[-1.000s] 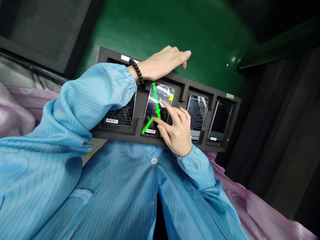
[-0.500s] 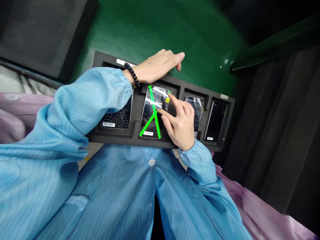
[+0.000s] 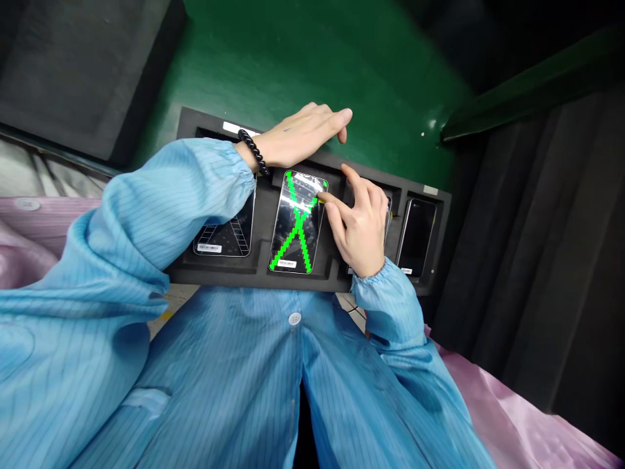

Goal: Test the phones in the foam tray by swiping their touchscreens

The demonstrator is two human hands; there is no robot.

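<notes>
In the tray's middle compartment lies a smartphone [image 3: 288, 238] with a white label at its near end. Two jagged green lines cross on its dark screen. My right hand [image 3: 361, 225] has one fingertip at the phone's upper right side; its fingers are apart and it holds nothing. Above the phone's far end, my left hand [image 3: 300, 137], with a black bead bracelet [image 3: 252, 150], lies over the tray's back edge. Its fingers look loosely curled under, partly hidden, with nothing seen in them. Beneath my left sleeve a second phone [image 3: 224, 238] shows white grid lines.
The black tray [image 3: 234, 277] holds further phones: one mostly behind my right hand, and a dark phone [image 3: 417, 234] at the right end. Under it is a green tabletop [image 3: 312, 52]. A dark slab [image 3: 83, 71] stands at upper left, a black curtain [image 3: 517, 260] at right.
My right fingertip has moved up and right along the screen, and a green line now runs up behind it, making an X. My left hand stays in place over the tray.
</notes>
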